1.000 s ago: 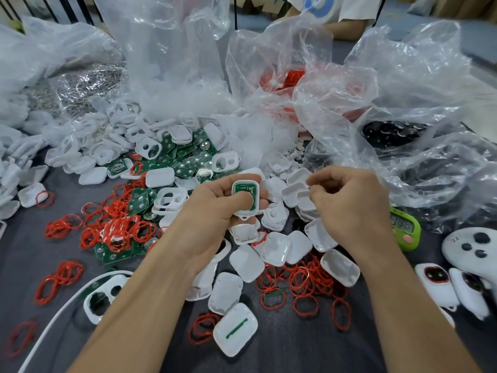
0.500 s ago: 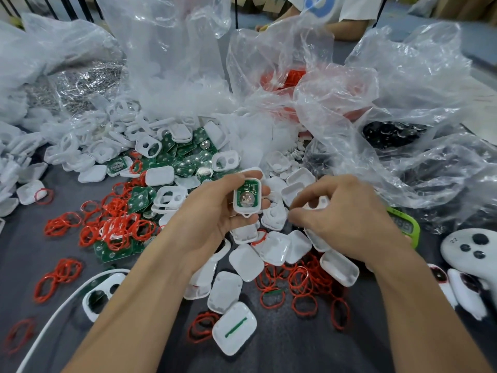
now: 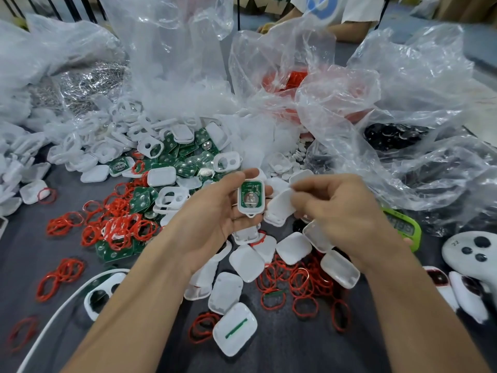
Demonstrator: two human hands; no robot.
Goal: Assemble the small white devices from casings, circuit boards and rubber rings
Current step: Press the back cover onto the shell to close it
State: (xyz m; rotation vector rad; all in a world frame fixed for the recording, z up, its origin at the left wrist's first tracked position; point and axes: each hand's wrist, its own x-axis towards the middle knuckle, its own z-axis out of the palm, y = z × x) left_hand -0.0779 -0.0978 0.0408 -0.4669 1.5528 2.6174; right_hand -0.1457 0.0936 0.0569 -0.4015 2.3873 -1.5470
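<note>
1. Left hand (image 3: 215,214): thumb and fingers clasp an open white plastic casing (image 3: 251,211), held above the worktop at the centre of the view with its open face toward the camera.
2. A green circuit board (image 3: 251,196) carrying a round silver cell is seated inside that casing.
3. Right hand (image 3: 341,211): the fingers (image 3: 304,196) pinch a white plastic casing cover (image 3: 279,208) by its edge. The cover is tilted and lies just beside the held casing, at its 3 o'clock. Contact between the two cannot be confirmed.
4. Dark grey worktop (image 3: 24,254): loose white casing halves (image 3: 246,262) lie at 6 o'clock of the hands, with red rubber rings (image 3: 301,281) scattered among them.
5. At 9 o'clock, a second heap of red rings (image 3: 118,224) overlies spare green boards (image 3: 113,251).
6. At 11 o'clock, a pile of boards and windowed white frames (image 3: 188,160).
7. Clear plastic bags (image 3: 390,103) are banked from 12 to 2 o'clock.
8. A green digital timer (image 3: 403,227) sits at 3 o'clock, partly hidden by the right wrist. A white rounded remote with black buttons (image 3: 473,251) lies at 4 o'clock.
</note>
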